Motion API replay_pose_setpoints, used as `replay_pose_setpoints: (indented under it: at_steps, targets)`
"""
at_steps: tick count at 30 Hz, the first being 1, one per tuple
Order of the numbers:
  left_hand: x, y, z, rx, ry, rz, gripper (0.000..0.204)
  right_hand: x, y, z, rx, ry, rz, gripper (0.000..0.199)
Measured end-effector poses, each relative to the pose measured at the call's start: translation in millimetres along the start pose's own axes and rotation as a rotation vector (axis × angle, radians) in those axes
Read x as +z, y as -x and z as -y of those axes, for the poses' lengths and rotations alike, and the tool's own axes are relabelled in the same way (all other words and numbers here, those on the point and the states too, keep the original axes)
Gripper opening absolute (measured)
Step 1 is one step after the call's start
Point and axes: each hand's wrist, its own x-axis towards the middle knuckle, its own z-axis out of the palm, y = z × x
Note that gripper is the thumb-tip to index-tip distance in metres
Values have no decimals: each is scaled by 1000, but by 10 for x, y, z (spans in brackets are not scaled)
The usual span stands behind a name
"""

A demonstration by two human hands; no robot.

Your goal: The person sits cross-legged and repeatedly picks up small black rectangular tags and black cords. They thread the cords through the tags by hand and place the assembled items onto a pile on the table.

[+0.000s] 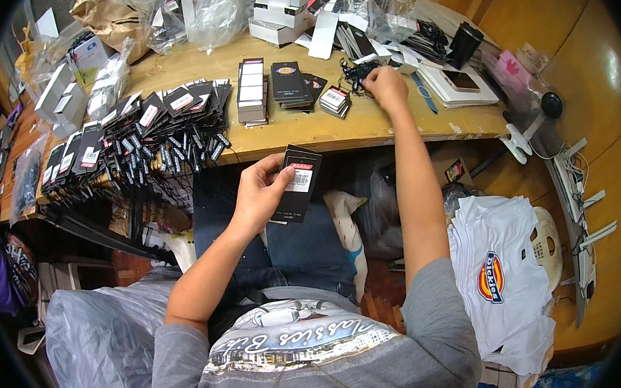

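Note:
My left hand (255, 195) is closed on black hang tags (295, 204), held upright over my lap; a white barcode sticker shows on the front one. My right hand (387, 87) reaches to the table, its fingers pinched at a small heap of black tag strings (353, 75). Just left of the heap lies a small stack of barcode stickers (334, 101). Beside it are a pile of black tags (288, 82) and a taller stack of white-faced cards (251, 89).
A broad heap of strung black tags (166, 121) covers the table's left front. White boxes (281, 10) and clear plastic bags (216, 15) stand at the back. To the right lie a phone (460, 81) and a black cup (465, 43). White shirts (501, 252) are stacked low right.

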Motion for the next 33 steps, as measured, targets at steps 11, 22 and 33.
replay_pose_setpoints:
  at_steps: [11, 22, 33]
  targets:
    - [-41, 49, -87, 1, 59, -7, 19, -823, -612, 192, -136, -947, 14, 10]
    - [24, 59, -561, 490, -11, 127, 18, -1229, 441, 625, -466, -1034, 380, 10]
    - [-273, 343, -413, 108, -81, 116, 16, -939, 1527, 619, -330, -697, 418, 9]
